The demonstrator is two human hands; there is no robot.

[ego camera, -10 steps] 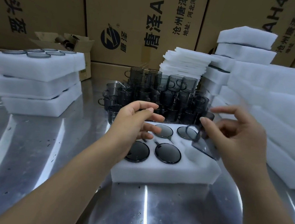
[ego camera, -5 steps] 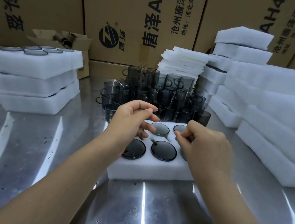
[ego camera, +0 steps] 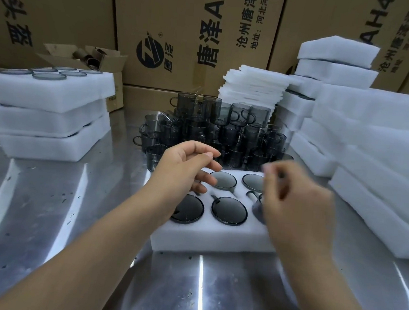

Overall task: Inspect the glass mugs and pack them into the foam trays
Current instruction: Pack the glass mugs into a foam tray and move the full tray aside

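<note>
While the left hand (ego camera: 187,173) hovers loosely curled and empty over the far-left corner of the foam tray (ego camera: 211,238), four seated mugs (ego camera: 229,210) show their rims between the two hands. Over the near-right pocket the right hand (ego camera: 297,206) is a blur, and a mug (ego camera: 258,209) peeks out beneath it. Whether it grips that mug I cannot tell. The loose mugs (ego camera: 215,131) stand just beyond both sets of fingertips, and the left hand looks the nearer.

printed cardboard boxes (ego camera: 184,31) stand behind the steel table (ego camera: 47,216), beside an open carton (ego camera: 105,60).
</note>
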